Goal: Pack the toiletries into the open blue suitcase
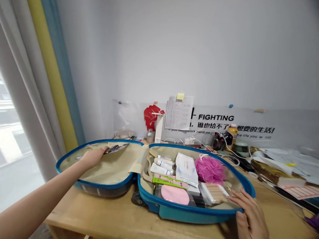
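Observation:
An open blue suitcase (203, 216) lies on the wooden table with its two halves side by side. Over the beige-lined left half, my left hand (93, 157) is closed on a shiny dark packet (116, 149), whose contents I cannot make out. My right hand (251, 218) grips the rim at the right end, fingers over the edge and thumb outside. Inside the right half are a pink soap box (175, 195), a pink bath puff (210, 169), a white pouch (187, 169), a pack of cotton swabs (214, 193), a green-and-pink packet (170, 180) and several white tubes (161, 168).
The wooden table (97, 215) extends in front of the case. Papers (292, 164), cables and an orange bottle (231, 135) crowd its back right. A small glass jar (150, 136) and white lamp (158, 128) stand behind the case. Curtains (43, 58) hang at left.

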### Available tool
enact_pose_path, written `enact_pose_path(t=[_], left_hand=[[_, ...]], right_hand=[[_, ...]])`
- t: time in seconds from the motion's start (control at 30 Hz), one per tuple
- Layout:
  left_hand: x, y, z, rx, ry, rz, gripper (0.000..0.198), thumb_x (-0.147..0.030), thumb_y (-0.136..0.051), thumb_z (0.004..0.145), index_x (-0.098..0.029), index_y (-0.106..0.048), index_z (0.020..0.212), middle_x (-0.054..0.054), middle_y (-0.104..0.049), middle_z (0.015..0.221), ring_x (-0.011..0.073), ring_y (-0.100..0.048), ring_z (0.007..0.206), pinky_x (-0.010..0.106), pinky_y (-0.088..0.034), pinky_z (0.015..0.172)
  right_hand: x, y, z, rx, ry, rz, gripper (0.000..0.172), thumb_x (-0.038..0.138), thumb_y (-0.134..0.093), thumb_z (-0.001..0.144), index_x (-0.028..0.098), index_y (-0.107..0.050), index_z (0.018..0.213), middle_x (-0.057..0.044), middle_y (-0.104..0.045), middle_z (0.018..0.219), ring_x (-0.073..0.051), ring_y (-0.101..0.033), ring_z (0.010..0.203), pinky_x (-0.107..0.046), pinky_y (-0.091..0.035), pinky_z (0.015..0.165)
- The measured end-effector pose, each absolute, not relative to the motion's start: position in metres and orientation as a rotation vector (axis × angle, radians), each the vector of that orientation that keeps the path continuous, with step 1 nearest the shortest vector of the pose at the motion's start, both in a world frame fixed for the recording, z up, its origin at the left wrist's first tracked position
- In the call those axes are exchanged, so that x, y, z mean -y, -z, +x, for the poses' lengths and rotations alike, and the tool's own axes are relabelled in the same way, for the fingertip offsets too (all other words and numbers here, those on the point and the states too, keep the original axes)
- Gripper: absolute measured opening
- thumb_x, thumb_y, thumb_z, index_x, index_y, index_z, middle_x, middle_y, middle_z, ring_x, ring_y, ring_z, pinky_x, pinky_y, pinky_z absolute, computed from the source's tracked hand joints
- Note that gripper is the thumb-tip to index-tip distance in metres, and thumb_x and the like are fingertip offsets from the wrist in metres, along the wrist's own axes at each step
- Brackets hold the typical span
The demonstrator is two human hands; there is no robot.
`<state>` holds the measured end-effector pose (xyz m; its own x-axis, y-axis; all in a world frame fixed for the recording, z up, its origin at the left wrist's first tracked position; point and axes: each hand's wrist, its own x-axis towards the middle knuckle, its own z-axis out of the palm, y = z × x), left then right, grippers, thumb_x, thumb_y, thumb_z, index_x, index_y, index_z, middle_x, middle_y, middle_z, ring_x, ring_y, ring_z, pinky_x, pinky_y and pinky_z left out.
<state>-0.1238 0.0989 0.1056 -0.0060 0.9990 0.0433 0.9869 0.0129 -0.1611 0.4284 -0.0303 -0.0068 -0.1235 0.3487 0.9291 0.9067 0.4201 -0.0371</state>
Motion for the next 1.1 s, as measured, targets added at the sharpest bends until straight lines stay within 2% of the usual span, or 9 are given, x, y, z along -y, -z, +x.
enact_pose_path(t=[0.07, 0.17, 0.37, 0.47, 0.6, 0.77, 0.93, 1.03, 1.1], left_hand=[[-0.086, -0.124, -0.115, 2.099, -0.007, -2.098, 0.053, -0.019, -0.031, 0.089, -0.021, -0.041, 0.14, 0.014, -0.068, 0.118, 0.0293, -0.067, 0.102, 0.039, -0.052, 0.081], [-0.063, -0.155, -0.087, 1.95, 0.243, -2.181, 0.056, -0.014, -0.037, 0.085, -0.028, -0.044, 0.138, 0.007, -0.065, 0.126, 0.0252, -0.065, 0.107, 0.035, -0.051, 0.085], [-0.053, -0.165, -0.001, 1.243, 0.533, -2.805, 0.059, -0.005, -0.047, 0.078, -0.028, -0.054, 0.132, 0.002, -0.057, 0.138, 0.0183, -0.053, 0.126, 0.033, -0.038, 0.108], [-0.074, -0.142, 0.037, 0.987, 0.468, -3.019, 0.065, -0.001, -0.047, 0.077, -0.03, -0.051, 0.135, 0.0, -0.053, 0.142, 0.0174, -0.045, 0.133, 0.034, -0.034, 0.112], [-0.098, -0.115, 0.068, 0.964, 0.298, -3.064, 0.081, 0.007, -0.048, 0.069, -0.031, -0.044, 0.141, 0.001, -0.048, 0.146, 0.0195, -0.039, 0.138, 0.035, -0.038, 0.109], [-0.106, -0.109, 0.07, 1.015, 0.025, -3.088, 0.08, 0.006, -0.052, 0.068, -0.024, -0.045, 0.141, 0.008, -0.05, 0.143, 0.0236, -0.045, 0.134, 0.038, -0.039, 0.109], [-0.104, -0.113, 0.065, 1.038, -0.208, -3.101, 0.077, 0.003, -0.061, 0.061, -0.025, -0.056, 0.132, 0.006, -0.053, 0.141, 0.0259, -0.054, 0.125, 0.037, -0.044, 0.104], [-0.089, -0.12, 0.06, 1.099, -0.086, -3.063, 0.061, -0.003, -0.057, 0.072, -0.026, -0.06, 0.128, 0.006, -0.056, 0.137, 0.0256, -0.053, 0.126, 0.041, -0.041, 0.107], [-0.068, -0.124, 0.046, 1.165, 0.154, -3.031, 0.049, -0.01, -0.049, 0.084, -0.026, -0.06, 0.129, 0.005, -0.055, 0.139, 0.023, -0.05, 0.129, 0.041, -0.036, 0.111]], right_hand=[[0.031, 0.007, 0.429, 1.691, 0.706, -1.112, 0.028, 0.033, -0.037, 0.094, 0.021, -0.06, 0.103, -0.01, -0.065, 0.107, -0.028, -0.056, 0.116, -0.047, -0.043, 0.096], [0.031, 0.008, 0.429, 1.709, 0.712, -1.117, 0.027, 0.031, -0.036, 0.094, 0.02, -0.059, 0.105, -0.01, -0.065, 0.107, -0.029, -0.055, 0.117, -0.047, -0.043, 0.096], [0.028, 0.009, 0.429, 1.691, 0.728, -1.103, 0.028, 0.033, -0.036, 0.094, 0.021, -0.059, 0.103, -0.01, -0.064, 0.105, -0.028, -0.055, 0.114, -0.046, -0.042, 0.095], [0.028, 0.008, 0.428, 1.695, 0.736, -1.088, 0.028, 0.032, -0.036, 0.095, 0.02, -0.059, 0.104, -0.01, -0.064, 0.105, -0.028, -0.055, 0.115, -0.046, -0.043, 0.095], [0.029, 0.007, 0.427, 1.688, 0.733, -1.091, 0.028, 0.033, -0.036, 0.095, 0.02, -0.059, 0.102, -0.01, -0.065, 0.105, -0.028, -0.055, 0.115, -0.046, -0.042, 0.096], [0.031, 0.007, 0.428, 1.675, 0.704, -1.123, 0.029, 0.035, -0.037, 0.094, 0.021, -0.061, 0.102, -0.009, -0.067, 0.106, -0.027, -0.057, 0.115, -0.046, -0.043, 0.097], [0.03, 0.008, 0.431, 1.688, 0.676, -1.14, 0.029, 0.036, -0.039, 0.093, 0.021, -0.062, 0.102, -0.009, -0.067, 0.106, -0.027, -0.057, 0.115, -0.047, -0.044, 0.096], [0.03, 0.007, 0.43, 1.684, 0.686, -1.118, 0.028, 0.035, -0.039, 0.093, 0.021, -0.062, 0.102, -0.009, -0.067, 0.105, -0.027, -0.057, 0.115, -0.046, -0.044, 0.096], [0.03, 0.006, 0.429, 1.69, 0.687, -1.118, 0.028, 0.034, -0.039, 0.093, 0.021, -0.062, 0.102, -0.009, -0.067, 0.106, -0.027, -0.057, 0.115, -0.046, -0.044, 0.096]])
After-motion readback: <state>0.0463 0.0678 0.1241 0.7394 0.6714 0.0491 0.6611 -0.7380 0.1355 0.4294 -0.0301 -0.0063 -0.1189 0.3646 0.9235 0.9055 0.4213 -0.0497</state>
